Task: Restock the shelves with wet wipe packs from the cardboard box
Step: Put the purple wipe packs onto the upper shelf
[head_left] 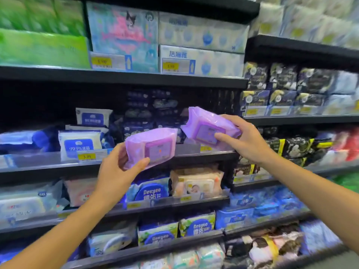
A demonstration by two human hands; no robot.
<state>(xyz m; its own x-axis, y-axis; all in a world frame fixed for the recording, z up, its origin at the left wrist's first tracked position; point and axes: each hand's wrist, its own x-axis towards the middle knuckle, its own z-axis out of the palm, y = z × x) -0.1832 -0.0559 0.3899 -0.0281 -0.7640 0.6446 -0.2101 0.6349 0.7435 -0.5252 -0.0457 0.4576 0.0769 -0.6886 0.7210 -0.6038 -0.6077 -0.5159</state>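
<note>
2 hands up mid-frame, each gripping 1 purple wet wipe pack in front of the shelves. Left hand [116, 169] holds the left purple pack [150, 147] by its lower left end, thumb across the front, fingers curled behind; pack tilted slightly, lid label facing camera. Right hand [245, 139] pinches the right purple pack [207, 126] from its right end, thumb on the front by the lid, fingers over the top edge; pack tilted down to the right, sitting higher than the left one. The 2 packs are close, not touching. Both hover above the middle shelf edge [194, 154], centre of frame, in front of dark packs [139, 113]. White-and-blue packs [81, 142] at centre left, with a yellow price tag [86, 156]. Blue Deeyeo pack [149, 191] and a peach baby pack [196, 184] on the shelf below. Tissue boxes [200, 45] upper centre. Cardboard box not in view.
</note>
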